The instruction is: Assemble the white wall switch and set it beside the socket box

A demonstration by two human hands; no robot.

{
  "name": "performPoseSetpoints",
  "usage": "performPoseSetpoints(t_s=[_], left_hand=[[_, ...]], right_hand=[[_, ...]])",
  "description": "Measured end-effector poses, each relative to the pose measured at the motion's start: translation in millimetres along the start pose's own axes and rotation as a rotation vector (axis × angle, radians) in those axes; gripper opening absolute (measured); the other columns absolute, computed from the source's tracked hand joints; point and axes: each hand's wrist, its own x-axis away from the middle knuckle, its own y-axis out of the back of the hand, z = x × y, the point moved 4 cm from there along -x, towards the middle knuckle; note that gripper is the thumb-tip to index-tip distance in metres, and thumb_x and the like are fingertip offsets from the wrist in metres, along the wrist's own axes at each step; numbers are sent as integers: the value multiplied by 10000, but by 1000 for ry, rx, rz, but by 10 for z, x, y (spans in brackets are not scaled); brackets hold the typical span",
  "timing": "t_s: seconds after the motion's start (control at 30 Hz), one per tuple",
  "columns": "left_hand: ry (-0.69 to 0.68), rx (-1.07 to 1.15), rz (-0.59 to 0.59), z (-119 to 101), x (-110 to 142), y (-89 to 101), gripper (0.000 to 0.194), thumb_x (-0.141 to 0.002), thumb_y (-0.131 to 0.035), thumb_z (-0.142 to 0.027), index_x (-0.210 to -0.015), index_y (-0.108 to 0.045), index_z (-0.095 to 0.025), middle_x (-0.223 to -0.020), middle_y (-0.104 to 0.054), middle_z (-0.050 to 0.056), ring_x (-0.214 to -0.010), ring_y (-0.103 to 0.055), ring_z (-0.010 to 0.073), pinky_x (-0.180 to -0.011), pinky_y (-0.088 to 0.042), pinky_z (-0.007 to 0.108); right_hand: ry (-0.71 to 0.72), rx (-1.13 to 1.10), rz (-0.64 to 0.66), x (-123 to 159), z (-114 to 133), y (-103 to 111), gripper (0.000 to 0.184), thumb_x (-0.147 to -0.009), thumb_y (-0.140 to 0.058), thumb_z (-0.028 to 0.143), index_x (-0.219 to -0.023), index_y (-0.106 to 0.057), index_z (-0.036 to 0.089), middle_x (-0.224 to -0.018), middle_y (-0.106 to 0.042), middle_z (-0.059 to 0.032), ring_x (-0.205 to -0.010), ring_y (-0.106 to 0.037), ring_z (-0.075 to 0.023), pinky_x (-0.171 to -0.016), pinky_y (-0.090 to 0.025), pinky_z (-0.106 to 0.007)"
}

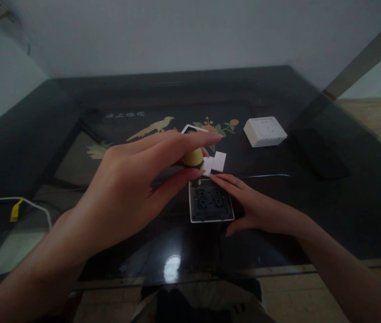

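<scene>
My left hand [133, 193] is raised above the dark glossy table [311, 202], its fingers pinched round a yellow-handled tool [193, 157] whose lower part is hidden behind the hand. Below it lies a switch body [210, 201] with a white rim and dark insides showing two slots. My right hand [254, 206] rests flat on the table with fingers stretched out, touching the right edge of the switch body. Two small white rocker covers [218, 161] lie just beyond the switch body, and a white frame [190, 128] peeks out past my left fingers.
A white socket box [265, 131] stands at the back right. A dark block [314, 152] sits to its right. A white cable with a yellow tag [15, 210] runs along the left. The tabletop bears a bird and flower painting [153, 127]. Wooden floor shows at far right.
</scene>
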Motion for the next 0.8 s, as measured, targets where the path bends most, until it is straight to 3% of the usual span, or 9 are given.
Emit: performPoseSetpoints(t_s=[0.13, 0.37, 0.53, 0.67, 0.8], left_hand=[[-19, -39, 13, -18, -8, 2, 343, -908, -592, -155, -1241, -588, -238, -1151, -704, -11, -968, -684, 123, -875, -547, 198], [-25, -46, 22, -24, -2, -8, 319, -926, -563, -163, -1239, -584, -222, -1178, -691, -3, -1027, -670, 119, -930, -515, 194], [47, 16, 16, 20, 11, -31, 475, -903, -596, -178, -1357, -468, -231, -1149, -695, -29, -975, -692, 101, -879, -528, 159], [51, -13, -46, 18, 8, 4, 327, -889, -639, -210, -1211, -585, -234, -1146, -705, -38, -979, -694, 119, -908, -534, 193], [137, 88, -192, 66, -11, 102, 243, -867, -681, -222, -1102, -632, -256, -1059, -705, -38, -908, -688, 120, -811, -571, 220]], right_hand=[[3, 10, -18, 2, 16, 0, 1138, -647, -860, 344, -1538, -164, 211, -1562, -241, -172, -1438, -265, -305, -1164, -272, -498], [101, 66, -99, -19, 48, -40, 1123, -643, -856, 389, -1531, -186, 239, -1532, -290, -168, -1428, -270, -330, -1152, -283, -533], [136, 86, -148, -43, 72, -86, 1097, -660, -838, 417, -1526, -190, 236, -1518, -316, -168, -1432, -256, -331, -1156, -272, -544], [112, 49, -143, -48, 60, -90, 1107, -646, -843, 432, -1520, -199, 215, -1523, -313, -183, -1436, -254, -327, -1156, -273, -544], [73, 5, -145, -42, 47, -70, 1097, -639, -847, 433, -1515, -217, 235, -1526, -322, -173, -1435, -263, -322, -1152, -276, -555]])
